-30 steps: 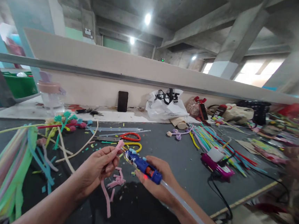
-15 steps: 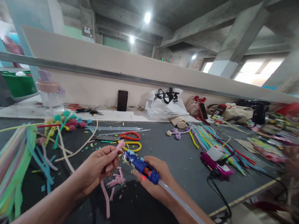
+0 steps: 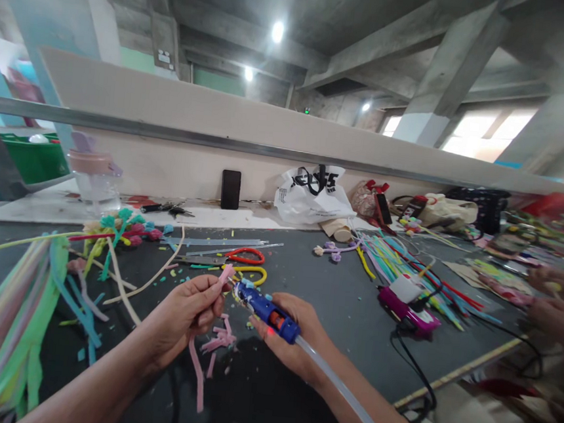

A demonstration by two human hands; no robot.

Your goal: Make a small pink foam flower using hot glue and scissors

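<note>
My left hand (image 3: 184,315) pinches a pink pipe cleaner (image 3: 196,368); its short top end sticks up past my fingers and its long tail hangs down to the dark table (image 3: 305,286). My right hand (image 3: 295,338) grips a blue glue gun (image 3: 266,310) with a clear glue stick (image 3: 345,395) trailing back along my forearm. The gun's nozzle touches the pipe cleaner's top end. A small pink pipe-cleaner bundle (image 3: 221,343) lies on the table just below both hands.
Green and pastel pipe cleaners (image 3: 15,326) fan out at the left. Red and yellow scissors (image 3: 245,264) lie beyond my hands. A purple glue gun (image 3: 409,308) with black cord, more coloured stems (image 3: 396,261), a white bag (image 3: 313,194) and another person's hands (image 3: 558,301) are at right.
Both hands have stayed almost still with the nozzle at the pink pipe cleaner; the glue gun has shifted slightly left and up. The other person's hands at the right have moved.
</note>
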